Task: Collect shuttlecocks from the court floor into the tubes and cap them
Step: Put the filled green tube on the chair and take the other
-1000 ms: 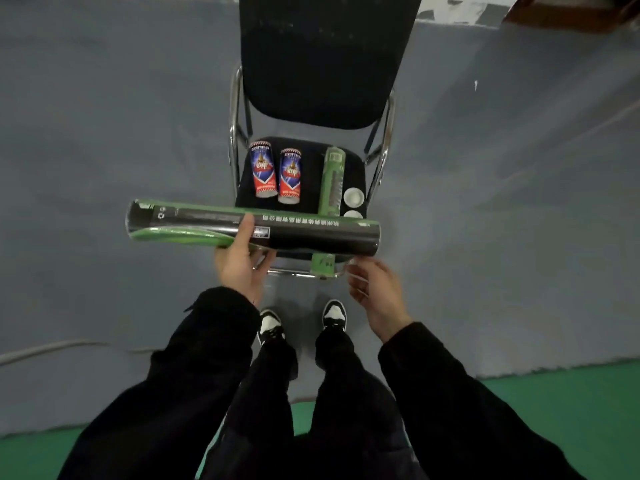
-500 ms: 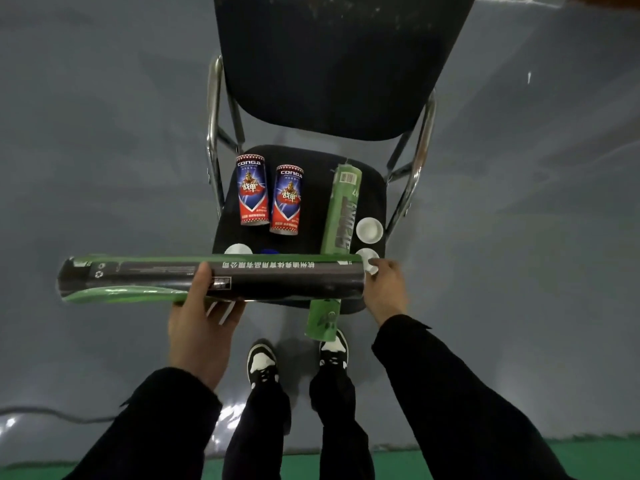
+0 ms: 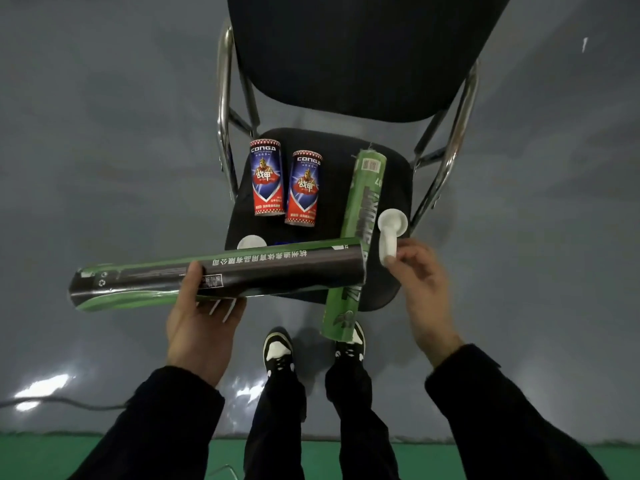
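R hand [image 3: 420, 275] now pinches a white cap [image 3: 388, 249] lifted off the chair [image 3: 388, 292]. L hand [image 3: 201, 317] still curled round long tube [image 3: 214, 277]; capping looks next.

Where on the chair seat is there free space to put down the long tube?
Bare strip on the chair seat between the short Conga tubes and the lying green tube. Crowded front edge: white caps.

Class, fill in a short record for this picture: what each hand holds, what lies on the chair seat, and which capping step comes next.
left hand: grips the black-green tube, held level over the seat's front edge
right hand: pinches a white cap beside the tube's right end
chair seat: two red-blue tubes, a long green tube overhanging the front, two more white caps
next step: probably cap onto the tube's right end
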Motion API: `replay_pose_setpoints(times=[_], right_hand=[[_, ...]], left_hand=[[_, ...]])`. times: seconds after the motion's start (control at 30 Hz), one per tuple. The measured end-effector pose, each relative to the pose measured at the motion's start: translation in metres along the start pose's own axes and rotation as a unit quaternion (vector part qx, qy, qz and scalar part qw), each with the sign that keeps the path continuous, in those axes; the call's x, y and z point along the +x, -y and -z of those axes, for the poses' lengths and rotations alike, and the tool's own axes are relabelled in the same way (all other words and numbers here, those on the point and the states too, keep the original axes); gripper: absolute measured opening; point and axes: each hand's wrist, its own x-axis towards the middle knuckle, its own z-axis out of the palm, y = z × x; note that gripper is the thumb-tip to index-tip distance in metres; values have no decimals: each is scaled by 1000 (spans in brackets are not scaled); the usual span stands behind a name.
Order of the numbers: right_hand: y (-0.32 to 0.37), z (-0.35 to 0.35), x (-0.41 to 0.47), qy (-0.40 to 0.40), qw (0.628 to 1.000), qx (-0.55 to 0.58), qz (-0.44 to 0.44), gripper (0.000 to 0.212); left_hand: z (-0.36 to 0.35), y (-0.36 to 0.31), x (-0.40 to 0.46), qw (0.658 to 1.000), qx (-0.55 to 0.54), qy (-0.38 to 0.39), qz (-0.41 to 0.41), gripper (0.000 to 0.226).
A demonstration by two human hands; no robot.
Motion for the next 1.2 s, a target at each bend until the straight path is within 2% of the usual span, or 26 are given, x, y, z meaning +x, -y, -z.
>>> replay_pose_setpoints(times=[0.07, 0.13, 0.23, 0.3, 0.37, 0.5, 0.6, 0.7, 0.83, 0.9, 1.0, 1.13, 1.2], right_hand=[[28, 1, -23, 62, 996, 65, 13, 18], [41, -2, -34, 103, 992, 68, 15, 15], [42, -9, -35, 108, 993, 42, 21, 19], [40, -10, -35, 106, 994, -3, 40, 17], [40, -6, -34, 110, 986, -95, 79, 13], [44, 0, -37, 134, 943, -259, 161, 17], [43, 1, -34, 151, 911, -328, 200, 7], [45, 0, -27, 169, 888, -369, 215, 14], [50, -4, -21, 174, 881, -380, 222, 16], [51, -7, -21, 178, 895, -357, 201, 19], [49, -11, -21, 170, 915, -327, 165, 23], [45, -9, -21, 198, 900, -341, 187, 4], [42, -6, -22, 208, 899, -331, 198, 15]], left_hand=[[-5, -4, -1, 1000, -14, -5, 4, 28], [-11, -6, -3, 1000, -24, -3, 10, 29], [-17, -7, -5, 1000, -17, 7, 12, 31], [-20, -7, -5, 1000, -13, 8, 16, 32], [-22, -8, -5, 1000, -7, 9, 13, 33], [-23, -7, -1, 1000, 3, 20, 5, 34], [-23, -6, 0, 1000, 6, 23, 0, 35], [-23, -6, 0, 1000, 4, 11, -1, 34], [-23, -4, 0, 1000, 2, -7, 4, 27], [-22, -4, 1, 1000, -1, -17, 11, 20], [-19, -2, 3, 1000, -4, -18, 7, 24], [-17, -4, 3, 1000, 17, -5, -19, 25], [-16, -6, 5, 999, 36, -5, -35, 34]])
